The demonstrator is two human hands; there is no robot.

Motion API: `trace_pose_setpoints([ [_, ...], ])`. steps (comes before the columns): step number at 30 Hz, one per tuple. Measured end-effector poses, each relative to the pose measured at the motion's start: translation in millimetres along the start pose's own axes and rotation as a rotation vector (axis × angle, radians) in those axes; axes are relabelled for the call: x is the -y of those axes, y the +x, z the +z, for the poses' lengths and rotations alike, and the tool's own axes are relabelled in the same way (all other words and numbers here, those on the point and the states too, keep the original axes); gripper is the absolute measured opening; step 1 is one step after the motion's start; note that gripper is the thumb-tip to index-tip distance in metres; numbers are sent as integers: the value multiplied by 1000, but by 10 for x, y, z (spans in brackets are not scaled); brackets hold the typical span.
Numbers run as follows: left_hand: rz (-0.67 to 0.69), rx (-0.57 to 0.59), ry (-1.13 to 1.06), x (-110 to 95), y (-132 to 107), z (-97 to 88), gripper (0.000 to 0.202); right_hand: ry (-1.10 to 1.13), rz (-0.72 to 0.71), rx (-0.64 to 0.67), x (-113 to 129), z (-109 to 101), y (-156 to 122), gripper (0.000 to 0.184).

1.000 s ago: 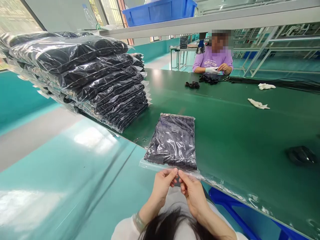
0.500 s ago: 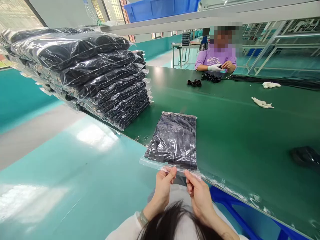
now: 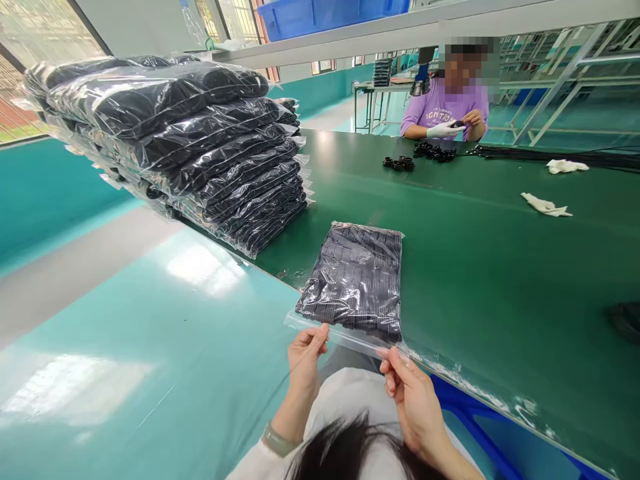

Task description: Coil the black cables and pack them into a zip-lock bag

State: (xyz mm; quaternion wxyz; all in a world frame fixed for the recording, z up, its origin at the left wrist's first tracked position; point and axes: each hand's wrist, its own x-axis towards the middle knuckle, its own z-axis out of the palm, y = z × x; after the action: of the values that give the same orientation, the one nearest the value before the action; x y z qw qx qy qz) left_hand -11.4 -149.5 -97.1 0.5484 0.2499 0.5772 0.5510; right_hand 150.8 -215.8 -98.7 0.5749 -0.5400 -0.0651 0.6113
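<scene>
A clear plastic bag holding a folded dark ribbed garment (image 3: 357, 280) lies on the green table (image 3: 475, 267), its open end hanging over the near edge. My left hand (image 3: 304, 360) pinches the bag's flap near its left corner. My right hand (image 3: 407, 393) pinches the same flap near its right corner. The flap is stretched between my two hands.
A tall stack of bagged dark garments (image 3: 185, 147) stands at the table's left. Across the table a person in a purple shirt (image 3: 445, 110) handles small black parts (image 3: 433, 152). White cloths (image 3: 545, 205) lie far right. A blue bin (image 3: 330, 15) sits on the overhead shelf.
My hands, which were pinching close together at the middle of the flap, have slid apart toward its two corners. The camera view shifted slightly.
</scene>
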Motion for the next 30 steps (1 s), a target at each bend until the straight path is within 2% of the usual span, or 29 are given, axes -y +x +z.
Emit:
trace_pose_setpoints([
  [10,67,-90,-137,17,43,6,50,30,13,-11,-28,-20,-11,49],
  [13,106,-182,-188,-66,211,-158,50,17,10,-18,-22,-65,4,49],
  [16,154,-271,-217,-248,430,-440,51,26,-16,-34,5,-114,10,45],
  [19,168,-286,-194,-426,551,-721,47,44,-38,-57,37,-150,-6,43],
  [22,91,-204,-130,-478,504,-862,46,41,-61,-63,58,-161,-38,42],
  [24,-6,-95,-93,-428,402,-840,55,16,-80,-56,62,-144,-56,44],
  [28,-206,261,19,-227,116,-545,59,-107,21,31,34,-12,-55,49],
  [30,-244,373,57,-138,-24,-343,55,-143,72,102,-1,100,-33,50],
])
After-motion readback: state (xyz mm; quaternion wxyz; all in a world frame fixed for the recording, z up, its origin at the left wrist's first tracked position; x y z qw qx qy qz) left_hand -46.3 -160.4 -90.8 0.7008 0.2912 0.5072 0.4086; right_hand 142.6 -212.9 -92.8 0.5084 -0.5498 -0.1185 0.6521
